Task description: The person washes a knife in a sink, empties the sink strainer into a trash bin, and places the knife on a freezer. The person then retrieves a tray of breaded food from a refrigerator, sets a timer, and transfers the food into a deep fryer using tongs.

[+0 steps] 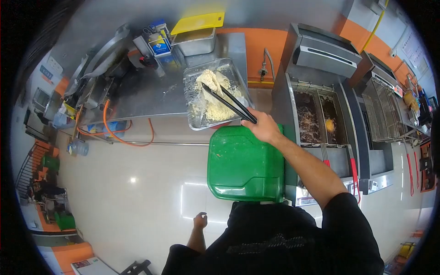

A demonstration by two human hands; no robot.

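My right hand point(262, 126) is closed around the rear of a pair of black tongs point(233, 106). The tips of the tongs are at a crumb-coated piece point(210, 82) over a metal tray point(191, 120). Pale crumbs point(218, 111) lie in the tray, with what looks like clear plastic around them. Low on the left, away from the counter, my left hand point(200, 220) hangs over the floor with its fingers curled; whether it holds anything is too small to tell.
A green lidded bin point(245, 160) stands below the tray. Right of it is a fryer point(323, 153) with two baskets in bubbling oil and red handles. The steel counter point(156, 98) holds a metal container point(197, 45) with a yellow board point(198, 22). An orange hose point(106, 120) hangs left.
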